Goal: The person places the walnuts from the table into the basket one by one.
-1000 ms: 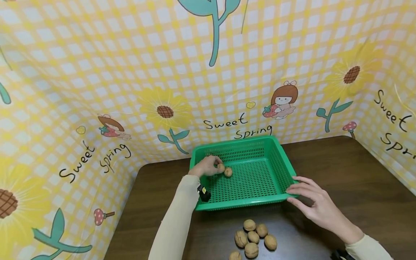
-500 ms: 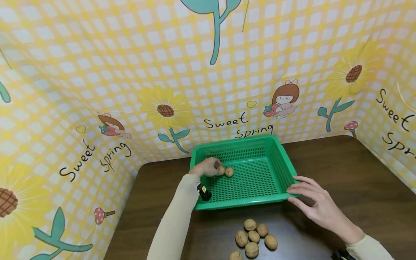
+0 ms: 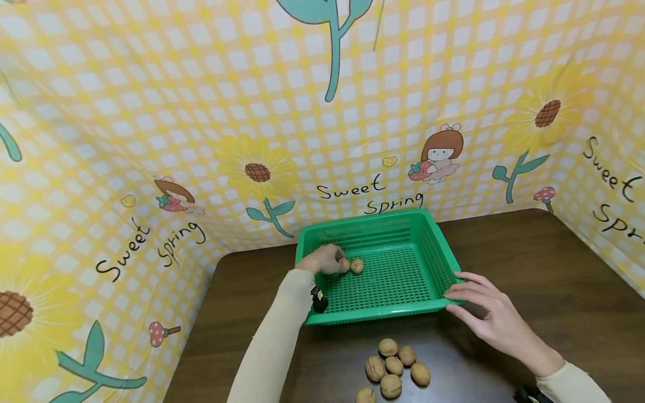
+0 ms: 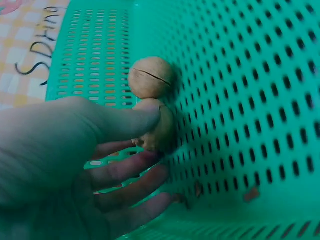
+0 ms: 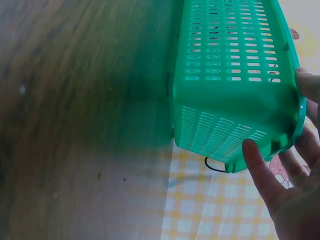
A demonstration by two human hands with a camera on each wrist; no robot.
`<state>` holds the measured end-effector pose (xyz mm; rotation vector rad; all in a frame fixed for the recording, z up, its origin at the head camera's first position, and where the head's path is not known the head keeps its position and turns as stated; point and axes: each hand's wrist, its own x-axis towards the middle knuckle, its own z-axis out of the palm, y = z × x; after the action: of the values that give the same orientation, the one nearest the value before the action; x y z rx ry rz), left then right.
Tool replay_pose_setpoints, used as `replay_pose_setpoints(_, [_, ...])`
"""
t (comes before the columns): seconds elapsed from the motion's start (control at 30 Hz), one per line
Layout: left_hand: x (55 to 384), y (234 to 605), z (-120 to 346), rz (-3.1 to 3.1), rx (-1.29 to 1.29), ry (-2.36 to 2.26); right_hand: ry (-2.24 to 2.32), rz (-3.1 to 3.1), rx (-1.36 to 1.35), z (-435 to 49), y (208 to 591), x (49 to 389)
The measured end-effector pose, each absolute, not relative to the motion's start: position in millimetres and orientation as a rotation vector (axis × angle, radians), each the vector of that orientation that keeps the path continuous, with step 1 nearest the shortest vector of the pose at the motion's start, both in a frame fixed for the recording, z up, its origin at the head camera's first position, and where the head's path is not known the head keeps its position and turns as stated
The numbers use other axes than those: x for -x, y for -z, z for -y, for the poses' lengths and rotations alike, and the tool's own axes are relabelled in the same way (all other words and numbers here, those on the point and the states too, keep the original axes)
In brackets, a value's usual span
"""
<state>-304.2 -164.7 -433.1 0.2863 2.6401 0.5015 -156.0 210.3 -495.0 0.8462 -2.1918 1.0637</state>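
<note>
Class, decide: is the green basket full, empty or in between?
In between: the basket holds two visible walnuts, one pinched by the left hand.

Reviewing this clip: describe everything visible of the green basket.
The green basket is rectangular and open-topped, apparently plastic, with slotted walls, a perforated floor and a smooth solid rim. It stands upright on the dark table, in front of the patterned cloth. A loose walnut rests on its floor beside a second walnut that the left hand pinches; small reddish-brown bits lie there too. The right hand touches the near right corner. Whether the left hand touches the basket is unclear.
</note>
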Motion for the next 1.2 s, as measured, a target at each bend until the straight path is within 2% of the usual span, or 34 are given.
replay_pose_setpoints(0.2, [305, 421, 164, -2.648, -0.326, -0.532, -1.059, 2.156, -0.874, -209, 489, 157])
replay_pose_setpoints(0.37, [303, 390, 167, -2.698, -0.433, -0.605, -1.057, 2.155, -0.867, -210, 487, 157])
replay_pose_setpoints(0.6, [261, 350, 164, -2.793, -0.587, -0.853, -1.038, 2.180, -0.866, -209, 489, 156])
replay_pose_setpoints(0.93, [183, 368, 156, -2.731, -0.884, -0.966, -1.034, 2.205, -0.846, -209, 492, 152])
replay_pose_setpoints(1.2, [142, 387, 151, -2.502, -1.012, -0.906, -1.062, 2.250, -0.819, -210, 493, 153])
